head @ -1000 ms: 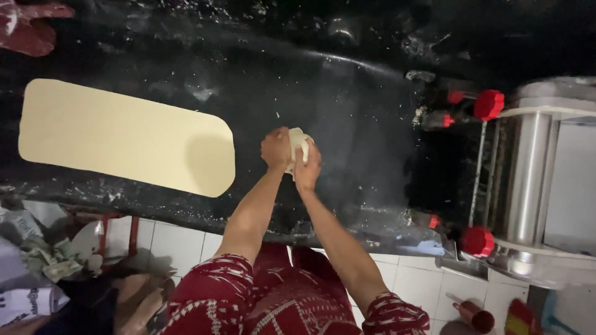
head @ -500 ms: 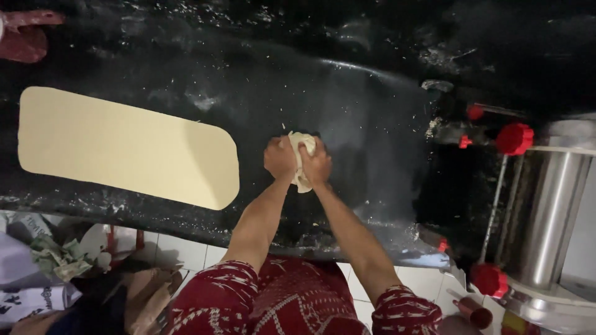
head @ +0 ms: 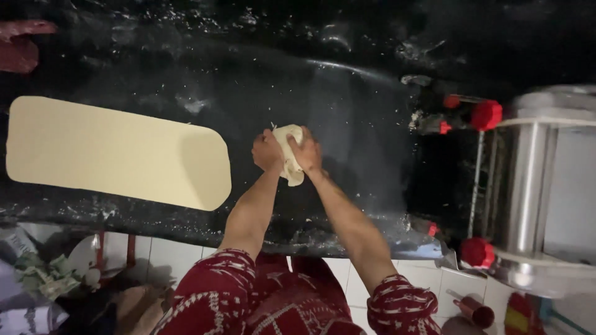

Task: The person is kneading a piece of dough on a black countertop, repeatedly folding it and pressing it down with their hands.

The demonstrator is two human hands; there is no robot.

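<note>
Both of my hands press together around a small pale lump of dough point(head: 289, 139) above the dark, flour-dusted worktop point(head: 347, 105). My left hand point(head: 267, 151) grips its left side and my right hand point(head: 306, 151) grips its right side, so only the top and bottom of the lump show. A long flat sheet of rolled dough point(head: 115, 152) with rounded corners lies on the worktop to the left, apart from my hands.
A metal dough-rolling machine point(head: 534, 186) with red knobs point(head: 487, 115) stands at the right end of the worktop. A dark red object point(head: 22, 46) sits at the far left. White tiled floor point(head: 186, 254) and clutter show below the counter edge.
My hands have stayed closed on the dough lump and kept working it. The view has shifted slightly, so the rolling machine sits further right in the picture.
</note>
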